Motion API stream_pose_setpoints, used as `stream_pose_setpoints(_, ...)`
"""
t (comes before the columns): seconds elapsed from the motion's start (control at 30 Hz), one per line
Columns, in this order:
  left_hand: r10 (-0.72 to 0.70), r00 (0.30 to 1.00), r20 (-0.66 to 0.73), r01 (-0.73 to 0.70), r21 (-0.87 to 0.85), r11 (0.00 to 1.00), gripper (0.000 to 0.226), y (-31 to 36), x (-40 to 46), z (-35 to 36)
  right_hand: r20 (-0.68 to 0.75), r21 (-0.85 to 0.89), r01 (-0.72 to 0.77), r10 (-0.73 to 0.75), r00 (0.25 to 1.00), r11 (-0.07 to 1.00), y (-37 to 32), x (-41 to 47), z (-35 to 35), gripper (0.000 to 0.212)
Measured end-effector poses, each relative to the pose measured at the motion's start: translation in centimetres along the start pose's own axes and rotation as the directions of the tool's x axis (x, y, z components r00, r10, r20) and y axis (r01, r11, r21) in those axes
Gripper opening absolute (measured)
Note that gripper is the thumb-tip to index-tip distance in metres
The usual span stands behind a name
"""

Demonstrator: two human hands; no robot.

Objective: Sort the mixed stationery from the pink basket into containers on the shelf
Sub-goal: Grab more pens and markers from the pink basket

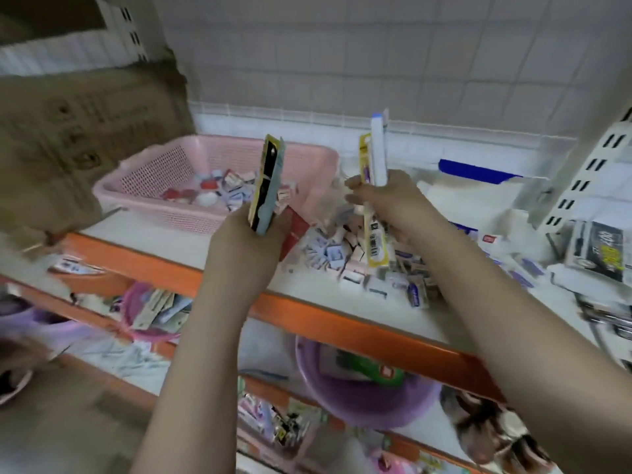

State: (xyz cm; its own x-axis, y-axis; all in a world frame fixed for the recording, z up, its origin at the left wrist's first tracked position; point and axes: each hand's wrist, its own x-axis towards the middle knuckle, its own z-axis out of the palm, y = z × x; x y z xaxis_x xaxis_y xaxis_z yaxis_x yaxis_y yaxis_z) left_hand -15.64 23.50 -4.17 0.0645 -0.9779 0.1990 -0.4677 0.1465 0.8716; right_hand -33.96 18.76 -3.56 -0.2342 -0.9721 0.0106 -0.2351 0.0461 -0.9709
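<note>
The pink basket point(154, 172) stands on the white shelf top, with small stationery boxes and red-and-white pieces lying inside. My left hand point(253, 230) grips a stack of flat carded packs point(266, 183), black, yellow and pale blue, held upright in front of the basket. My right hand point(383, 196) grips a yellow-edged carded pack point(372, 234) together with a white pack with a blue tip point(379, 148), both upright. Below my right hand lies a heap of small boxes point(342, 254) on the shelf.
A cardboard box point(68, 131) stands left of the basket. White packs and a dark printed box point(602, 251) lie at the right by a slotted upright point(588, 172). The orange shelf edge point(307, 313) runs across; purple bowls point(362, 398) and a pink tub point(136, 302) sit below.
</note>
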Motion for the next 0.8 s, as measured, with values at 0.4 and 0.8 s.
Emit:
stream_pose_setpoints(0.4,0.061,0.908,0.415,0.11,-0.375,0.92,0.009,1.9,1.2,6.4,-0.117,0.247,-0.031,0.061,0.991,0.969,2.5,-6.8,-3.1,0.024)
stream_pose_setpoints(0.8,0.377,0.427,0.822,-0.202,-0.32,0.926,0.014,14.7,-5.5,24.2,-0.851,-0.155,-0.299,0.027,0.525,0.942,7.7,-19.6,-26.1,0.033)
